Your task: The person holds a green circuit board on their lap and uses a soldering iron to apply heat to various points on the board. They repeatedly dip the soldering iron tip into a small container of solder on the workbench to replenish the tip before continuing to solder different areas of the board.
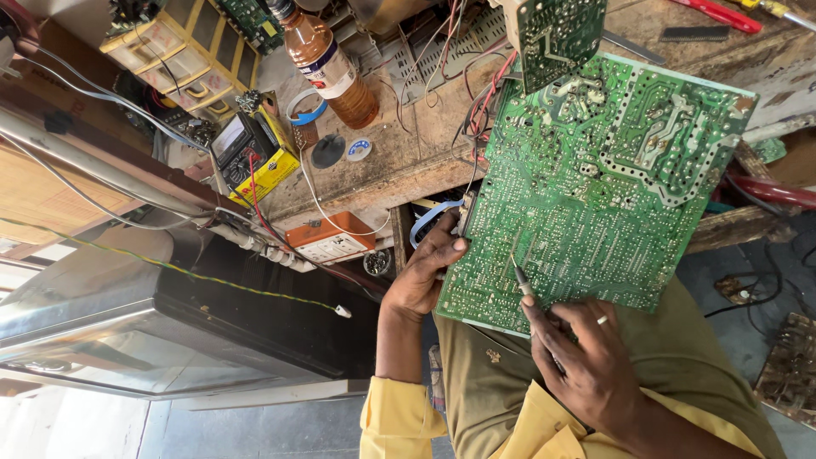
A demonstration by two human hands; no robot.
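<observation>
Yellow-cased multimeter [251, 153] lies on the wooden bench [382, 170]; the left hand [422, 276] pinches the edge of the green circuit board [595, 187] resting between bench and lap. The right hand [586, 365], closed around a probe [520, 279], touches its tip to the solder side, so testing seems underway; the next contact calls for a steady tip.

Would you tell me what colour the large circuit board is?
Green, with silvery solder points; the circuit board shows best in the head view.

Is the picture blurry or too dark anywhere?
Head view: the green circuit board is sharp and evenly lit in daylight; the left hand and right hand with the probe look clear; the metal cabinet shows pale glare; the gap under the workbench is darkest.
</observation>
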